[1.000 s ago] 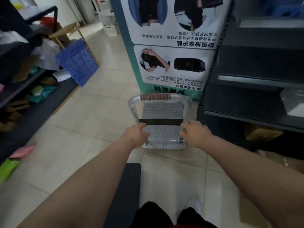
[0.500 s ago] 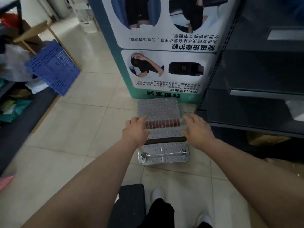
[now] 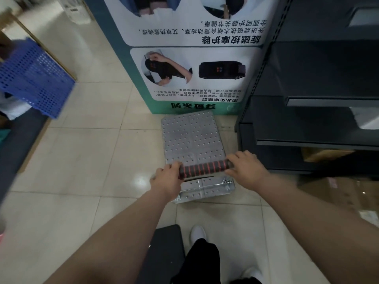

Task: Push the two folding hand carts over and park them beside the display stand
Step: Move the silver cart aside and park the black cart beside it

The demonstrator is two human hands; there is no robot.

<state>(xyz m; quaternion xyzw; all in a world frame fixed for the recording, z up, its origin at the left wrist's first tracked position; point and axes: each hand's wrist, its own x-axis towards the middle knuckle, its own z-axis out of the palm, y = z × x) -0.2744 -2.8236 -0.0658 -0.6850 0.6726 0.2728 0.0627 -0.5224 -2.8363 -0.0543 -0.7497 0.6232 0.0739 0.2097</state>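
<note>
A silver folding hand cart [image 3: 191, 140] with a studded platform stands on the tiled floor, its far edge against the foot of the teal and white display stand [image 3: 184, 58]. Its handle carries a black grip with red rings [image 3: 205, 168]. My left hand [image 3: 167, 181] is closed on the handle's left end and my right hand [image 3: 245, 167] rests over its right end. A dark flat object [image 3: 162, 253], possibly the second cart, lies on the floor beside my feet.
Dark metal shelving [image 3: 307, 124] stands directly right of the cart. A blue perforated crate [image 3: 34, 78] leans at the left above a low dark shelf base [image 3: 18, 140]. Pale tiled floor [image 3: 82, 160] stretches to the left. My white shoe [image 3: 198, 233] is below the cart.
The cart has rolled forward until its platform meets the stand's base. The view has come closer and tilted down. Both hands have shifted from the frame's sides up to the ringed grip.
</note>
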